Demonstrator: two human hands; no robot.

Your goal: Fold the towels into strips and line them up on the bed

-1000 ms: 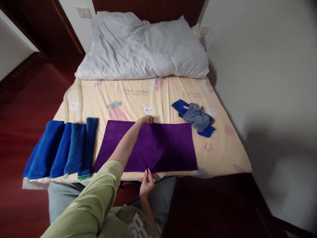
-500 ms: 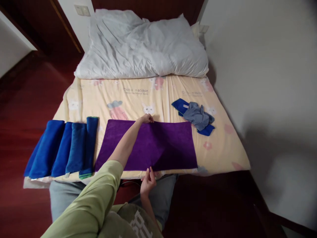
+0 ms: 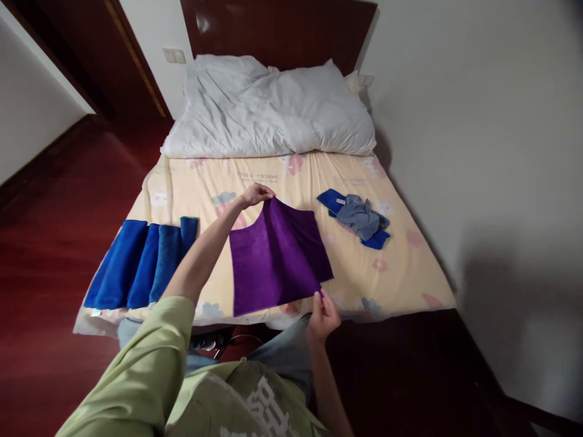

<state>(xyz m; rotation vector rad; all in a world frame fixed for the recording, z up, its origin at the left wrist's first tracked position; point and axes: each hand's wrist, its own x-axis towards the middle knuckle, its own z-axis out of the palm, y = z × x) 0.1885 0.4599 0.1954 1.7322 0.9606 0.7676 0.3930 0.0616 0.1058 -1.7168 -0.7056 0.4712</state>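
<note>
A purple towel [image 3: 273, 261] is lifted at its far edge, which rises to a peak, and its cloth drapes in folds toward the bed. My left hand [image 3: 257, 194], arm stretched forward, is closed in a pinch on that far edge. Closer to my body, my right hand [image 3: 322, 317] pinches the near edge by the right corner. Rolled or folded blue towels [image 3: 132, 267] lie side by side to the left, partly behind my left forearm. Right of the purple towel rests a crumpled grey-blue cloth [image 3: 359, 216] over a blue cloth [image 3: 376, 240].
The bed [image 3: 405, 273] has a pale yellow sheet with rabbit and carrot prints. A bunched white quilt [image 3: 277, 115] lies at its far end, before a dark wooden headboard [image 3: 282, 33]. A wall [image 3: 492, 152] runs along the right; dark red floor [image 3: 40, 243] shows at left.
The purple towel lay flat; now its middle is raised at the far edge and its sides are drawn in. My right hand has moved right along the near edge. The view has shifted.
</note>
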